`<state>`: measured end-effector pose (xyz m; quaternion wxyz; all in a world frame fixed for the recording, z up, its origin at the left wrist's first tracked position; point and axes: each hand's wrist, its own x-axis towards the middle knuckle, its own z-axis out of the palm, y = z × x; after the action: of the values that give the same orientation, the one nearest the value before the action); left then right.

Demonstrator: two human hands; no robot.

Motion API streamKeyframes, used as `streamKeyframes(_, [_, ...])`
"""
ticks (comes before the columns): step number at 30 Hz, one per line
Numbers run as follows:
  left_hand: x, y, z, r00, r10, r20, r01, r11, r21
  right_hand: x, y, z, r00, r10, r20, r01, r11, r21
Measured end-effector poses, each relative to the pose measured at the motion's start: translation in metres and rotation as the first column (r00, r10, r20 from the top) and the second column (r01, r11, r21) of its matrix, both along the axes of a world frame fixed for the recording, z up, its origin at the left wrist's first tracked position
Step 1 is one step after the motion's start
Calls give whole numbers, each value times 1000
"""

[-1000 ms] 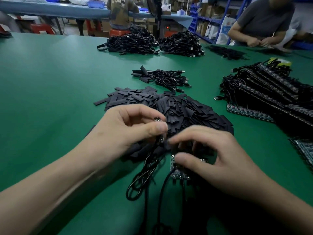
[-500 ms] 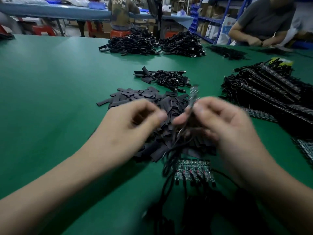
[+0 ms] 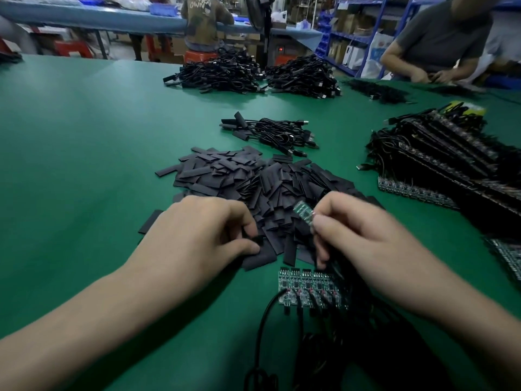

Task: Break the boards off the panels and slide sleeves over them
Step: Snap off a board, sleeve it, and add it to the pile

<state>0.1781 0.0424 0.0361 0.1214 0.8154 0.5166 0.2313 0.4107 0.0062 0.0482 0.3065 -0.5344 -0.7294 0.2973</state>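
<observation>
My right hand (image 3: 363, 235) pinches a small green board (image 3: 304, 215) between thumb and fingers; its black cable hangs down under the hand. My left hand (image 3: 203, 235) lies at the near edge of a pile of flat black sleeves (image 3: 253, 182) and pinches one sleeve (image 3: 258, 239) with thumb and forefinger. Just in front of my hands a green panel (image 3: 310, 287) of several joined boards lies on the table, black cables (image 3: 262, 328) running from it toward me.
The green table (image 3: 84, 165) holds a small heap of sleeved cables (image 3: 270, 132) beyond the sleeves, two big cable heaps (image 3: 253, 74) farther back, and stacked panels with cables (image 3: 445, 159) at right. A person works at the far right corner, another sits behind.
My right hand has come down and right with the single board, now clear of the panel. My left hand has dropped onto the sleeve pile and taken hold of a sleeve.
</observation>
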Motion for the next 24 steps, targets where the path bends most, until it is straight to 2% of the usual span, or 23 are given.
streamKeyframes(4, [4,-1,0,947,-50,316,74,995,-64,-12,-1,-18,985,-47,-166,47,999,-7])
streamKeyframes(7, [10,-6,0,821,-63,567,235,943,-236,-17,-1,-23,968,-53,-247,35,997,-76])
streamKeyframes(10, [15,-11,-5,723,-35,690,315,905,-285,-18,-3,-23,957,-25,-289,-14,991,-133])
streamKeyframes(12, [17,-13,-9,727,-45,685,277,933,-232,-18,-4,-24,948,-19,-317,-30,988,-151])
streamKeyframes(13, [17,-14,-10,766,-78,638,229,960,-158,-17,-4,-24,944,-26,-328,-26,988,-155])
streamKeyframes(15, [17,-17,-11,874,-169,456,157,986,64,-17,-5,-24,929,-57,-366,-5,986,-167])
streamKeyframes(17, [17,-22,-10,926,-202,319,144,970,198,-18,-6,-24,920,-79,-384,8,983,-182])
streamKeyframes(20, [16,-25,-11,929,-197,313,117,959,258,-19,-7,-25,921,-66,-384,-5,983,-181])
streamKeyframes(24, [14,-22,-12,913,-140,382,56,973,223,-16,-4,-24,926,-35,-375,-15,992,-128])
